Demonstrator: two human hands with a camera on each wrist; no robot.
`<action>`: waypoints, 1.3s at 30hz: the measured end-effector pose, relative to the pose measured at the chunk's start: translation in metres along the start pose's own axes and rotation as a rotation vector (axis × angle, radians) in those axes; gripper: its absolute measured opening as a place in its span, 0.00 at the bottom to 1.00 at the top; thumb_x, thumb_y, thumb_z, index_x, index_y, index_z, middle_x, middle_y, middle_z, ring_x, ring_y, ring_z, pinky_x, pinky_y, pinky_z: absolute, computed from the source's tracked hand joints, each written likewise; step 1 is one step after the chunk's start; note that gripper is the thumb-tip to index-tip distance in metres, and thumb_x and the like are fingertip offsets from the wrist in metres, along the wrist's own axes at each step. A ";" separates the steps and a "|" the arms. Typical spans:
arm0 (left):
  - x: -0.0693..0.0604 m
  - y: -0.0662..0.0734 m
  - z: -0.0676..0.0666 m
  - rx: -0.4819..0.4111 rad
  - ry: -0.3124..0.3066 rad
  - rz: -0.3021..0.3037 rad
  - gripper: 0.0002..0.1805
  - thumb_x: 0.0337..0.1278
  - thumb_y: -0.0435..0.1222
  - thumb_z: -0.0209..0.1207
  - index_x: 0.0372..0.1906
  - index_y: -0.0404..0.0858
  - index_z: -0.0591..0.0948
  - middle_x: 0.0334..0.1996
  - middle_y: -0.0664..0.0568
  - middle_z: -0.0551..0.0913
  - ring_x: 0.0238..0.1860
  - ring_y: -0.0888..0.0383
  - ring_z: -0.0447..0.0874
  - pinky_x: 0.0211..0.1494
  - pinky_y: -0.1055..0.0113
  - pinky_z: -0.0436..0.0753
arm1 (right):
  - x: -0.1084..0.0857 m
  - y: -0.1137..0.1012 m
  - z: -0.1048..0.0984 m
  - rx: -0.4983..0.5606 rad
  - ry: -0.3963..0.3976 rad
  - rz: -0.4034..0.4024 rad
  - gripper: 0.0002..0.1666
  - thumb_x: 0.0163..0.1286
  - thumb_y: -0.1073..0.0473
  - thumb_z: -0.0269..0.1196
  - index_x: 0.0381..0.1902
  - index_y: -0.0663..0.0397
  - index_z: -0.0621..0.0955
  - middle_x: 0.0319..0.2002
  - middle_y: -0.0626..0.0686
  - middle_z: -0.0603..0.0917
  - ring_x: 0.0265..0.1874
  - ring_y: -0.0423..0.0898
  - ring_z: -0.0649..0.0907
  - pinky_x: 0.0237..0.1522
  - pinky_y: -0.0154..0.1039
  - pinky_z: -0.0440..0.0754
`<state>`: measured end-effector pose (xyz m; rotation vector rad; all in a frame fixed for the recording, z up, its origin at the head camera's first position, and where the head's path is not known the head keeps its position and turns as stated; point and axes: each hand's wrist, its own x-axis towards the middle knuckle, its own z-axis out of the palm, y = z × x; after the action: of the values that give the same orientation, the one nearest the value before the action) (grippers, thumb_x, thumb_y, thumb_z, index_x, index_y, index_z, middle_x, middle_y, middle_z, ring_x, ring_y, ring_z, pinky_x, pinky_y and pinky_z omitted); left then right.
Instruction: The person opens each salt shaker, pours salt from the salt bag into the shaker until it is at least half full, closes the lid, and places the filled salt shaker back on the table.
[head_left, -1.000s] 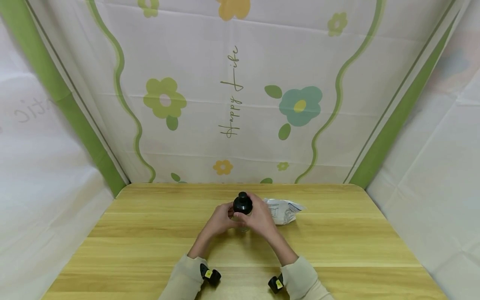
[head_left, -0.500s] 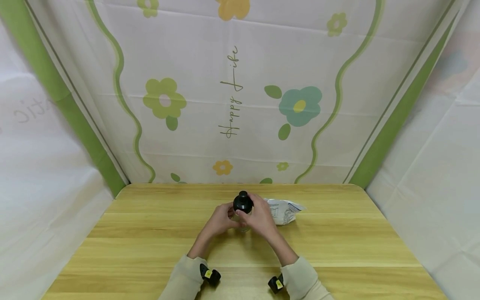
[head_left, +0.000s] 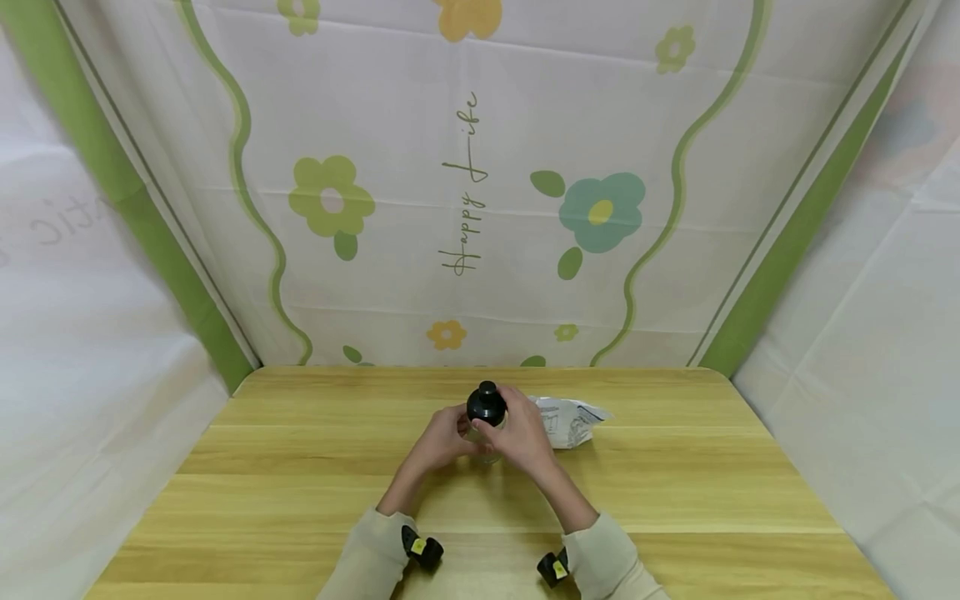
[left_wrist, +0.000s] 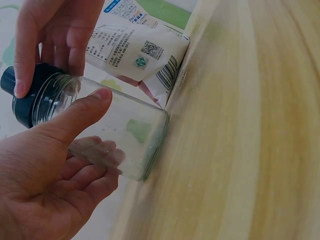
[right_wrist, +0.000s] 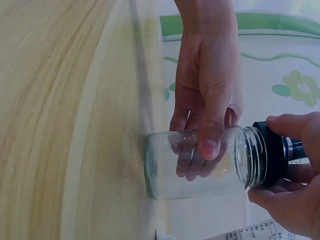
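A clear glass jar stands upright on the wooden table, and nothing shows inside it. My left hand holds the jar's body, its thumb on the near side and the fingers curled round behind the glass. Atop the jar sits a black lid with a round knob. My right hand grips this lid by its sides, between thumb and fingers. Glass screw threads show below the lid's edge in both wrist views.
A white printed packet lies on the table just right of my right hand. The wooden table ends at a flowered cloth wall behind, with white cloth on both sides.
The black lid and the right hand's fingers have risen very slightly. The left hand keeps its hold on the jar, and the packet has not moved.
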<state>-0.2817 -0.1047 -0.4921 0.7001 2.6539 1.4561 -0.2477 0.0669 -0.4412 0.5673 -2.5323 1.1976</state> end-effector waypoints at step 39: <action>-0.002 0.000 0.000 -0.024 0.013 0.006 0.27 0.46 0.35 0.75 0.55 0.38 0.82 0.47 0.47 0.87 0.47 0.57 0.84 0.51 0.64 0.85 | -0.027 -0.004 -0.017 -0.042 0.040 -0.060 0.33 0.56 0.60 0.76 0.59 0.60 0.78 0.52 0.58 0.84 0.52 0.54 0.83 0.53 0.55 0.82</action>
<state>-0.2801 -0.1052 -0.4921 0.6995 2.6414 1.4964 -0.2206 0.0841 -0.4395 0.5982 -2.4831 1.1211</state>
